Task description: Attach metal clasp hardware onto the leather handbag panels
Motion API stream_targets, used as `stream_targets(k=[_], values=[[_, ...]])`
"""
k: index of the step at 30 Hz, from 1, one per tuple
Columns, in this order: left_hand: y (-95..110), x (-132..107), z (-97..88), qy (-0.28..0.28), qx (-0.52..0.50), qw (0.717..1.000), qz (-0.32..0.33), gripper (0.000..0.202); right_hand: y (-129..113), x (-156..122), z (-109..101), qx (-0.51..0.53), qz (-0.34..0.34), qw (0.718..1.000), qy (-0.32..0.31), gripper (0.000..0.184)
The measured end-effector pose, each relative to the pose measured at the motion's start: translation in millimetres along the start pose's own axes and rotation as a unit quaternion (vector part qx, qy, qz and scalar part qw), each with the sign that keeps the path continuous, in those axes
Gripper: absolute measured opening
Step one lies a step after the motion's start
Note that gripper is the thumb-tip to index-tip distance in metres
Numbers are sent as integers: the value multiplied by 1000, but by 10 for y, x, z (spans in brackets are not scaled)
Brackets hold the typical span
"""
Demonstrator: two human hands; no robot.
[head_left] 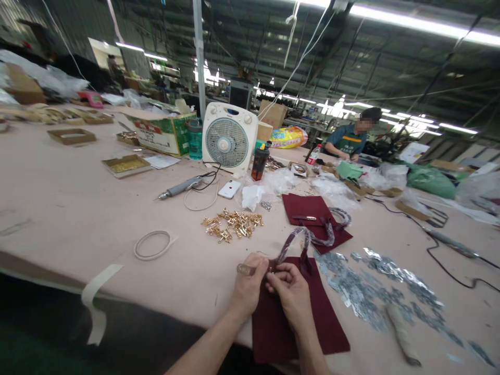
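Clock from the hands, 12 straight ahead. Maroon panel (324,317) lies under the right hand, near corner at the front edge of the table (195,276). Edge runs off toward 8, so little room on the near side. Best open room: 9 to 10, bare top out to the tape ring (135,249) at 10; pale strip (91,297) drapes over the edge at 9.

Left hand (248,289): thumb and fingers clamped on the strap end of the wrapped handle (288,243), at the panel's top. Right hand (291,289): fingertips bunched together at the same strap; can't tell if they pinch a small part.

Blockers: gold hardware pile (236,225) at 11, second maroon bag (302,208) close at 1, silver plates (351,289) spread at 3, grey roll (401,333) at 4. Further out: corded driver (182,187) between 10 and 11, phone (229,189) and fan (213,156) between 11 and 12, another driver (453,244) between 2 and 3. Co-worker (349,138) at 1, across the table.
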State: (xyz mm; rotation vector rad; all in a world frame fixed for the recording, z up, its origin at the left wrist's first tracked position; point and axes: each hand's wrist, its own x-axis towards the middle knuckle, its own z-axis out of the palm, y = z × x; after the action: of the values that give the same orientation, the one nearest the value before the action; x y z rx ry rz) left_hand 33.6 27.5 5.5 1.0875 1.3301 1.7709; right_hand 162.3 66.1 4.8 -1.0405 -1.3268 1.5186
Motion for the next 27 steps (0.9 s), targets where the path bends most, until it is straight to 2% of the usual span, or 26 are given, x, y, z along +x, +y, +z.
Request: stream_targets(k=[3, 9, 12, 15, 17, 20, 22, 24, 27], values=[[16, -3, 2, -4, -13, 1000, -9, 33, -3, 24, -2, -6, 1, 1000, 14, 60], [30, -45, 9, 20, 15, 999, -28, 38, 49, -25, -3, -42, 2, 999, -2, 59], [30, -48, 0, 70, 33, 995, -67, 36, 41, -62, -24, -45, -16, 999, 0, 57], [-5, -25, -5, 123, -6, 984, -129, 51, -84, -9, -25, -11, -66, 997, 38, 48], [-64, 3, -1, 138, -46, 977, -153, 63, -236, 126, 6, 21, -105, 992, 64, 45], [-187, 58, 3, 162, -106, 968, -161, 65, -494, 498, 85, 32, -142, 986, 80, 46], [-269, 96, -3, 174, -139, 961, -166, 63, -622, 815, 141, -47, -166, 983, 57, 49], [-340, 129, -19, 176, -163, 956, -167, 63, -680, 1126, 197, -183, -173, 968, 3, 51], [-448, 170, -56, 178, -201, 948, -169, 63, -639, 1492, 288, -298, -159, 940, -43, 38]])
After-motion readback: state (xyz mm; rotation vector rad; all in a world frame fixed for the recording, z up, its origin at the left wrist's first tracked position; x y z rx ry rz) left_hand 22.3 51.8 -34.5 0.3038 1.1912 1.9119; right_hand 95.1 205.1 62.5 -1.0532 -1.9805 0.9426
